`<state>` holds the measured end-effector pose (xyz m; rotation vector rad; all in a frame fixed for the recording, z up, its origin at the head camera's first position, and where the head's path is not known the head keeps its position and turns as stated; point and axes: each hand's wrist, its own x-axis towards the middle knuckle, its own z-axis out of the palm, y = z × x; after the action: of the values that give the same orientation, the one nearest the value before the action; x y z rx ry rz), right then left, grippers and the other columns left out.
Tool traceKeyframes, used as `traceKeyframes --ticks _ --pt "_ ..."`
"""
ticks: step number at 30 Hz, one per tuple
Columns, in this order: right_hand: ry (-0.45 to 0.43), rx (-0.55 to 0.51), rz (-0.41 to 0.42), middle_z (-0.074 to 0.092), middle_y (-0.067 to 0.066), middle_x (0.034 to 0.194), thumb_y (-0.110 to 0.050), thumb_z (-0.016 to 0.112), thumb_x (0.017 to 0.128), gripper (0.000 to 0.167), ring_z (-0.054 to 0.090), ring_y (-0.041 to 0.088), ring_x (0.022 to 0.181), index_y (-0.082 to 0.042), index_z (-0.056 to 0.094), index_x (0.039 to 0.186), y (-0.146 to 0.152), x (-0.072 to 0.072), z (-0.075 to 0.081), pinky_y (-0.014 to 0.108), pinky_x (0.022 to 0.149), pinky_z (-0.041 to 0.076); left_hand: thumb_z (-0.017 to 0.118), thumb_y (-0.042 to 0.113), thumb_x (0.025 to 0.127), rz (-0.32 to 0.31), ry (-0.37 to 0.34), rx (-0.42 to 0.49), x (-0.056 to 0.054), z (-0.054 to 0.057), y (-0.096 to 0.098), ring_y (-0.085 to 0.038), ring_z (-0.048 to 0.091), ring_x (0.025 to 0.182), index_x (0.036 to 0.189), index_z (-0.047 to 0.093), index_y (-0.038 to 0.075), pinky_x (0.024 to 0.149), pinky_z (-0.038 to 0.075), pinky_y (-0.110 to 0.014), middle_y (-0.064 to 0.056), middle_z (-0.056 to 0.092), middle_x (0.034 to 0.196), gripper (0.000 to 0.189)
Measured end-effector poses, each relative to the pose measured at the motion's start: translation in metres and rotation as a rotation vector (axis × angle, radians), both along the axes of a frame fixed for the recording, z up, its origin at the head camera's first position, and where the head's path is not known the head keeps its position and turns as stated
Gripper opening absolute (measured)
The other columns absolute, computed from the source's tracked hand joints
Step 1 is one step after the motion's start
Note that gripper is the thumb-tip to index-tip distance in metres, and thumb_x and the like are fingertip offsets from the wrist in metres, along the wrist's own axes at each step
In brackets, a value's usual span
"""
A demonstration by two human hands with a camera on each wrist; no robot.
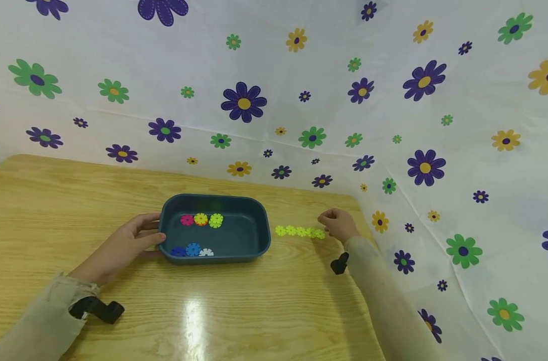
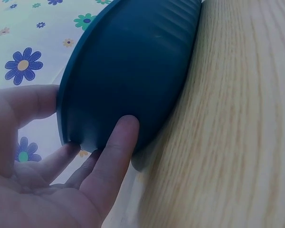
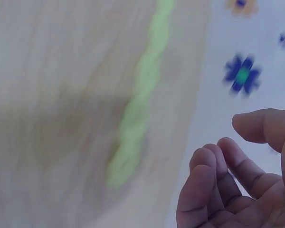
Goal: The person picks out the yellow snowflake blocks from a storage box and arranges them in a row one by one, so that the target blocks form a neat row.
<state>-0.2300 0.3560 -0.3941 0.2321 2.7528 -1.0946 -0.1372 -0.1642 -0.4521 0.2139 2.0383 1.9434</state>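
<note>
A dark blue plastic basin (image 1: pixel 219 235) with rounded corners stands on the wooden table. My left hand (image 1: pixel 134 235) holds its left end, thumb at the rim and fingers against the outer wall (image 2: pixel 109 80). Inside lie notched plastic discs: a pink one (image 1: pixel 186 220), yellow ones (image 1: pixel 216 219) and blue ones (image 1: pixel 193 249), plus a white one (image 1: pixel 206 252). To the right of the basin runs a row of yellow-green notched discs (image 1: pixel 296 230). Beyond the row's right end my right hand (image 1: pixel 339 224) hovers, fingers loosely bent, nothing between thumb and fingertips (image 3: pixel 226 145).
The wooden table (image 1: pixel 237 311) has its right edge close beside the right forearm. A white cloth with printed flowers (image 1: pixel 201 60) hangs behind the table and along its right side. Dark wrist mounts (image 1: pixel 103 309) sit on both sleeves.
</note>
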Motion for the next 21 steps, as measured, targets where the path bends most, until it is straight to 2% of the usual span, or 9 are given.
traceKeyframes --ticks 6,15,18,21 --pt "0.028 -0.035 0.111 0.067 0.022 0.123 -0.029 0.063 0.104 0.030 0.065 0.043 0.105 -0.005 0.068 0.122 -0.059 0.007 0.021 0.058 0.093 0.056 0.064 0.025 0.105 -0.005 0.002 0.000 -0.002 0.000 -0.001 -0.036 0.055 0.128 0.161 0.022 -0.001 0.091 0.062 -0.041 -0.032 0.034 0.155 0.075" --pt "0.013 -0.123 0.245 0.070 0.012 0.109 -0.028 0.067 0.102 0.026 0.068 0.038 0.095 -0.008 0.071 0.118 -0.133 0.012 0.035 0.048 0.082 0.062 0.064 0.025 0.105 0.000 -0.003 -0.002 -0.002 -0.001 0.000 -0.038 0.054 0.129 0.161 0.022 -0.001 0.091 0.062 -0.041 -0.032 0.034 0.155 0.075" --pt "0.003 -0.144 0.278 0.070 0.010 0.108 -0.026 0.069 0.101 0.026 0.068 0.032 0.089 -0.008 0.072 0.119 -0.150 0.011 0.034 0.047 0.080 0.063 0.064 0.025 0.105 0.003 -0.004 -0.004 -0.002 -0.002 0.000 -0.037 0.054 0.129 0.161 0.022 -0.001 0.092 0.062 -0.041 -0.032 0.034 0.155 0.075" --pt "-0.014 -0.133 0.311 0.070 0.008 0.109 -0.027 0.070 0.101 0.027 0.068 0.026 0.087 -0.008 0.072 0.120 -0.165 0.010 0.031 0.039 0.076 0.062 0.064 0.025 0.105 0.002 -0.007 0.000 -0.001 -0.002 0.000 -0.036 0.055 0.128 0.161 0.022 -0.001 0.092 0.062 -0.041 -0.031 0.034 0.155 0.075"
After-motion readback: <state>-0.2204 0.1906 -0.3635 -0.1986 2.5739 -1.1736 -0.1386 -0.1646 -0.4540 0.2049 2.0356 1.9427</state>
